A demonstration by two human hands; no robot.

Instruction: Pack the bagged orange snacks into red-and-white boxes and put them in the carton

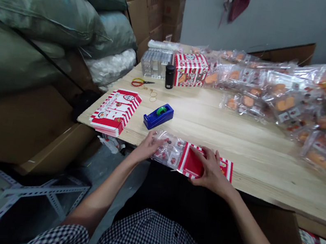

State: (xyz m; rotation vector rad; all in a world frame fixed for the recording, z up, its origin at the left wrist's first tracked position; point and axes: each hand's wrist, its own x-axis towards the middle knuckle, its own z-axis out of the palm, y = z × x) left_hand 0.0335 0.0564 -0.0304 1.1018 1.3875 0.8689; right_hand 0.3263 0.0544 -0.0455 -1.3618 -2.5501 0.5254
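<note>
At the near edge of the wooden table (240,147), my left hand (149,144) grips a clear plastic packet (169,150) with small red items inside. My right hand (211,171) lies on a red-and-white striped box (193,164) lying on its side, its fingers curled over the box's open red mouth. The packet's end sits at that opening, between my two hands. How far the packet is inside the box I cannot tell.
A blue tape dispenser (158,116) and a stack of flat striped boxes (116,112) lie at the left. Scissors (141,82), rubber bands, a black cylinder (169,76) and an assembled box (190,70) stand further back. Several packets (279,100) heap at the right. Sacks (44,10) pile left.
</note>
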